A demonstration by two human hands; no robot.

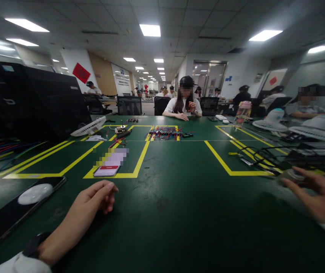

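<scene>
My left hand (101, 195) rests near the table's front left, its fingers loosely curled and pressed together. Nothing shows in it, and the palm side is turned partly away. Just beyond it lies a phone (107, 170) with a lit screen, inside a yellow taped outline. At the right, my right hand (319, 191) has its thumb and fingers around a small grey, round object (289, 176). Motion blur hides what kind of object it is. Black cables (261, 155) lie just beyond that hand.
A green table (176, 208) carries yellow tape lines. Wired circuit boards (169, 132) lie mid-table. A small motor-like part (122, 129), white fans (270, 120) and a drink bottle (242, 113) stand farther back. A black computer case (31, 100) blocks the left. Someone (183, 106) sits opposite.
</scene>
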